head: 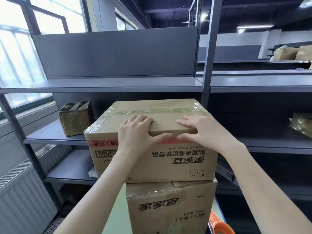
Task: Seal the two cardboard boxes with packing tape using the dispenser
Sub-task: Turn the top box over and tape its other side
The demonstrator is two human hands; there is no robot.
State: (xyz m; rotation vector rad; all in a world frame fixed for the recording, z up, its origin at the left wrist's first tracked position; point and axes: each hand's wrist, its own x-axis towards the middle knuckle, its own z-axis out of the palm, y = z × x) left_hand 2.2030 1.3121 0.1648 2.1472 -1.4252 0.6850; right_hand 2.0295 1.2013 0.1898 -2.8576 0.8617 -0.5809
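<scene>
Two cardboard boxes are stacked on a pale green table (116, 217). The upper box (152, 162) has upside-down print and clear tape across its top. The lower box (168, 208) stands under it, its top hidden. My left hand (135, 132) and my right hand (202, 130) both hold the upper box at its near top edge. Fingers lie on top and thumbs sit underneath a slightly raised flap, pinching it. An orange tape dispenser (219, 228) shows partly at the bottom right, beside the lower box; neither hand touches it.
Grey metal shelving (118, 85) stands right behind the boxes, with an upright post (209, 65). A small taped box (76, 117) sits on a shelf to the left. A plastic-wrapped item (302, 124) lies on a shelf at right. A radiator (25, 191) runs along the left wall.
</scene>
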